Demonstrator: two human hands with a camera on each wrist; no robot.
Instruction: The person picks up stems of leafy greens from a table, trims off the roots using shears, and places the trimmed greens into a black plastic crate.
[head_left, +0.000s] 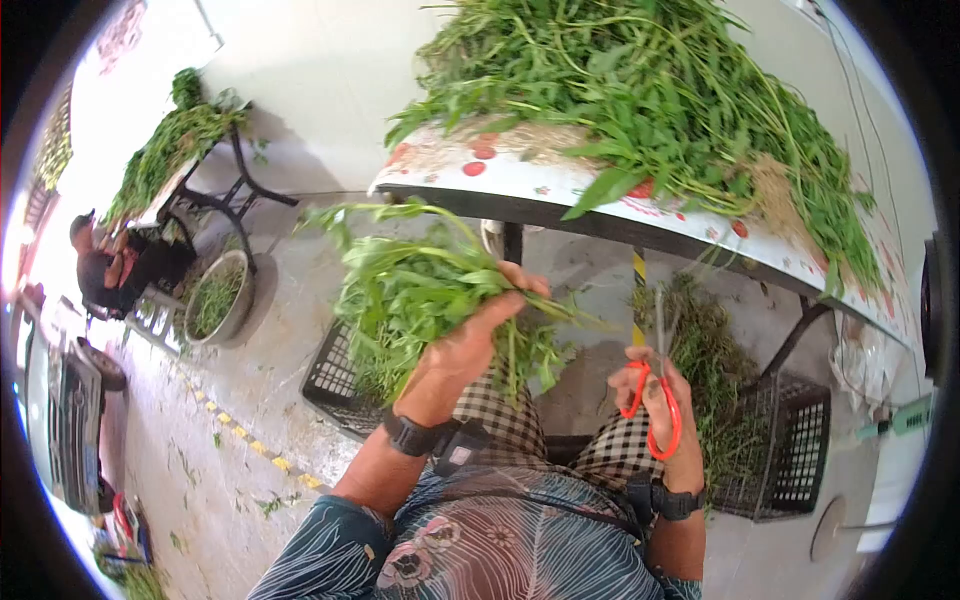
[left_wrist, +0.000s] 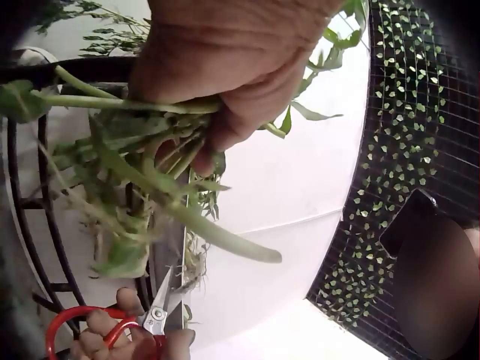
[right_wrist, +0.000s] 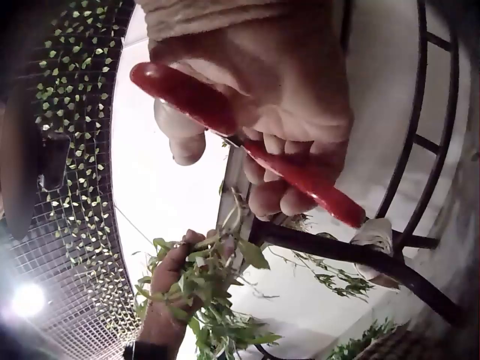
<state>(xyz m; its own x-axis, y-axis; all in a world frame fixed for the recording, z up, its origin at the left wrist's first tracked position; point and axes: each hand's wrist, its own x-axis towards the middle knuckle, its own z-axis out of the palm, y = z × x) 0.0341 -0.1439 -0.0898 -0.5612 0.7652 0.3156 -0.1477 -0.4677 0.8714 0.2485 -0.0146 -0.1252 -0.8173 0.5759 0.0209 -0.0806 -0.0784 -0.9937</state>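
Observation:
My left hand [head_left: 470, 335] grips a bunch of leafy green stems [head_left: 400, 290] over my lap, with the leaves spread to the left and cut stalk ends pointing right. In the left wrist view the fingers curl round the stems, and one thick stalk [left_wrist: 225, 236] sticks out below them. My right hand [head_left: 660, 400] holds red-handled scissors [head_left: 672, 440], its fingers through the loops. The metal blades point up and away, a short way right of the bunch, and the left wrist view shows the blades [left_wrist: 159, 307] slightly parted. Both red handles [right_wrist: 300, 180] lie across the palm in the right wrist view.
A table [head_left: 440, 185] with a flowered cloth bears a large heap of greens [head_left: 620, 90]. Black crates [head_left: 790, 440] stand at both sides of my legs, with trimmed stalks [head_left: 700, 345] at the right one. Far left, a person [head_left: 105, 265] sits beside a basin [head_left: 240, 310].

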